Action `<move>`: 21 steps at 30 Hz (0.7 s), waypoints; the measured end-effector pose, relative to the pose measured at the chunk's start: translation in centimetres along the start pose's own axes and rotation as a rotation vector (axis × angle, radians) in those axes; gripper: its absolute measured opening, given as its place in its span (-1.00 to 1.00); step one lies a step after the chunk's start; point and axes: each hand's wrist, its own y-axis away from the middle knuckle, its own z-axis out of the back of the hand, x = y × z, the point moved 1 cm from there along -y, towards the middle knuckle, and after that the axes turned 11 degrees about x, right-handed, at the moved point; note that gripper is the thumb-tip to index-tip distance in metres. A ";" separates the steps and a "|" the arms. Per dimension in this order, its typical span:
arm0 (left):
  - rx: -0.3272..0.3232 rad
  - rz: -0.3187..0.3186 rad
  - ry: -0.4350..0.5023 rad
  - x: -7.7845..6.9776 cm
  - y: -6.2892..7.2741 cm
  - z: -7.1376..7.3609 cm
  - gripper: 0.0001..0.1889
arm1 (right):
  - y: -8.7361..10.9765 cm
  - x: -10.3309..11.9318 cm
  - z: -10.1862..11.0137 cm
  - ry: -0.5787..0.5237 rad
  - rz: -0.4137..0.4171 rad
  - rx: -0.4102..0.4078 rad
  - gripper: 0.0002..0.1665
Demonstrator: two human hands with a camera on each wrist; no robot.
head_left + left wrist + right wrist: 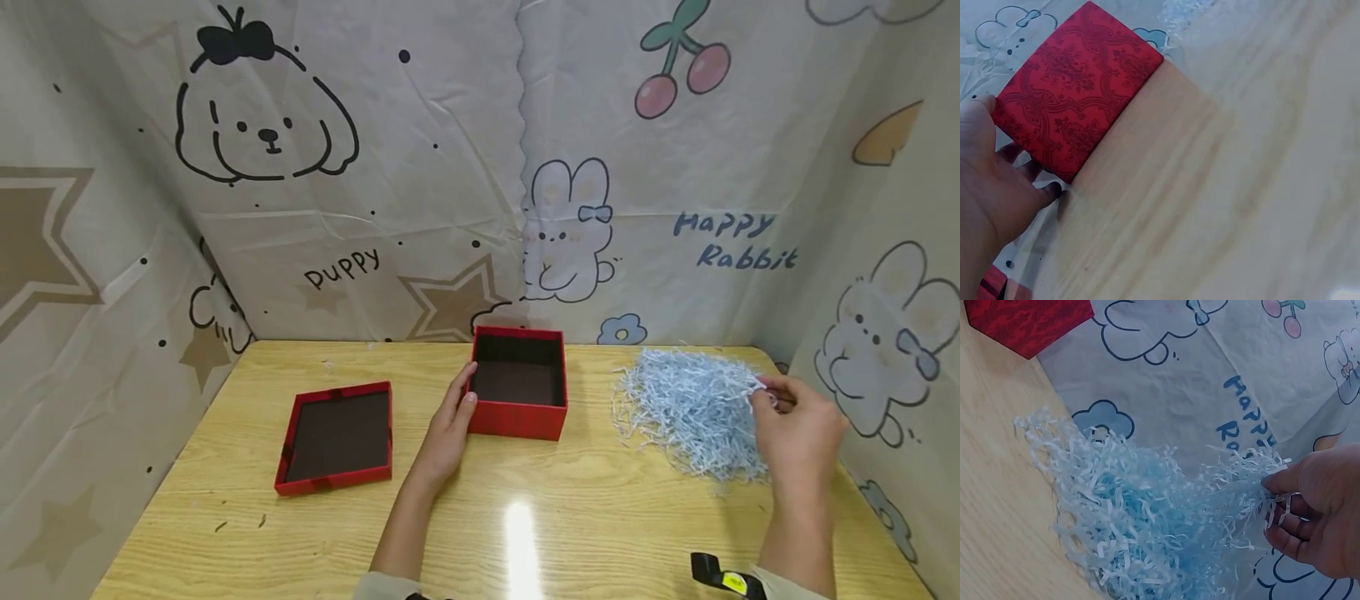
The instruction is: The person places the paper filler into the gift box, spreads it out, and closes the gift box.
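Observation:
A red box [517, 420] with a dark inside and a patterned outer wall stands open-topped on the table. My left hand [450, 429] rests along its left side, fingertips at the rim; in the left wrist view the thumb and fingers lie against the side of the box. To the right lies a heap of pale blue shredded paper [690, 417]. At the heap's right edge my right hand [802, 425] pinches some strands between thumb and fingers, which the right wrist view shows as a tuft pulled up from the pile.
A red box lid [341, 437] lies inside-up on the wooden table [600, 525], left of the box. Patterned cloth [420, 192] hangs along the back and both sides. A few dark bits [262, 521] lie below the lid.

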 end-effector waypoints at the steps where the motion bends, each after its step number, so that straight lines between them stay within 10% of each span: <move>1: -0.001 0.006 0.004 0.0 0.1 0.1 -0.42 | 0.1 0.2 0.0 0.002 0.000 0.000 -0.60; 21: 0.055 -0.019 0.117 0.6 0.2 0.9 -0.44 | 0.2 7.2 2.2 -0.045 0.109 0.011 -0.61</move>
